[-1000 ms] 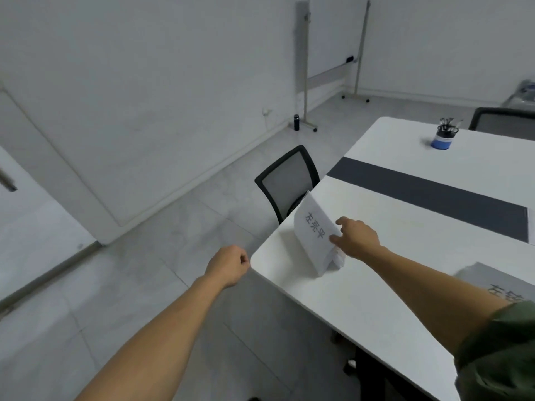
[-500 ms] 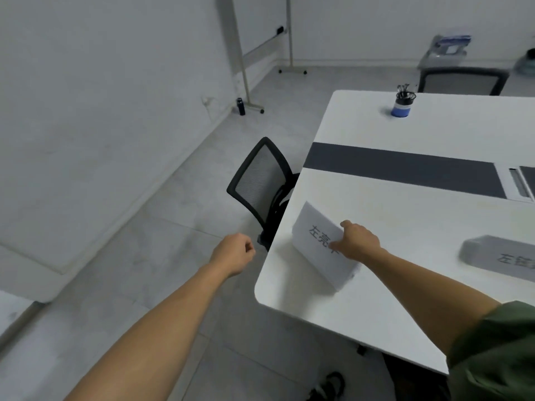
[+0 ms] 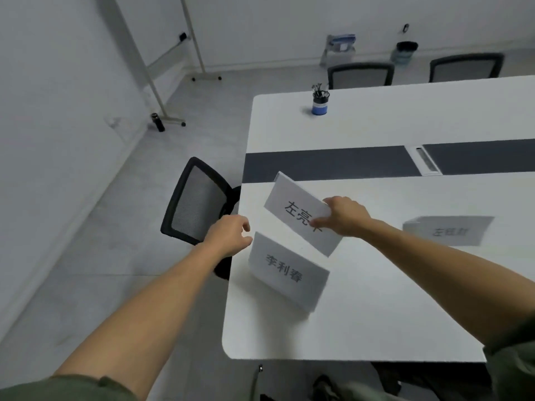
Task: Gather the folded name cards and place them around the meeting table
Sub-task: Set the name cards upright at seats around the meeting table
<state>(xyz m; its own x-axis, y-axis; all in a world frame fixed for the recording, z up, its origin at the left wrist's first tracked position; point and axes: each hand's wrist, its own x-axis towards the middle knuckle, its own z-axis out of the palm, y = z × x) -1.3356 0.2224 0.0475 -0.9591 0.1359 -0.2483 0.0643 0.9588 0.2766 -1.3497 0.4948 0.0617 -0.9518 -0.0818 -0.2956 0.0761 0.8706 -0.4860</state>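
Three folded white name cards with black characters are on the white meeting table (image 3: 362, 328). My right hand (image 3: 346, 217) grips the far card (image 3: 295, 208) by its right end and holds it tilted above the tabletop. A second card (image 3: 285, 270) stands nearer the table's left edge, just below the first. My left hand (image 3: 230, 237) hovers at that edge with fingers loosely curled, touching neither card. The third card (image 3: 451, 230) stands to the right, blurred.
A black mesh chair (image 3: 197, 202) is tucked at the table's left end. A blue pen cup (image 3: 320, 102) stands at the far side. Two more chairs (image 3: 360, 75) line the far edge. A dark strip (image 3: 333, 166) with a cable slot crosses the table.
The view has swung right and down, bringing the second card into sight. My right hand lifted the far card off the table. My left hand moved up to the table's edge.
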